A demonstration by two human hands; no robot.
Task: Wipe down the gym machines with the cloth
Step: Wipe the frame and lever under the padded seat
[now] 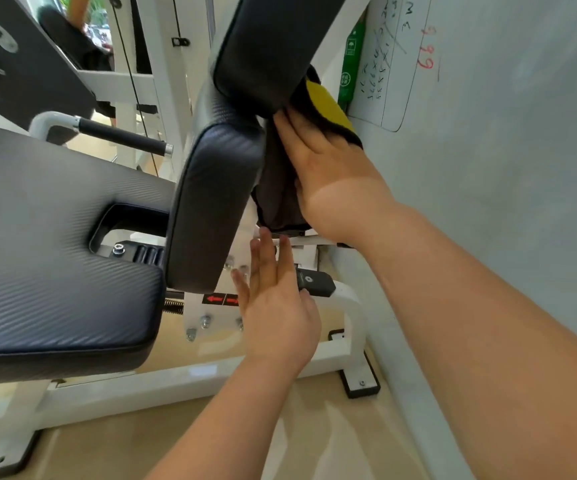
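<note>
A white-framed gym machine has a black padded seat [48,271], a lower back pad [210,202] and an upper back pad [266,46]. Behind the back pads hangs a dark cloth [280,188] with a yellow side [328,105]. My right hand [328,168] presses flat on the cloth against the rear of the pads, fingers straight and pointing up. Lower down, my left hand [276,306] is held open with straight fingers beside the white frame bracket [207,317], just below the lower pad's rear edge.
A pale wall [505,168] runs close along the right, with a whiteboard [394,57] bearing writing. The machine's white base bar [183,382] crosses the tan floor. A black-gripped handle [120,135] sticks out at left, with another machine behind it.
</note>
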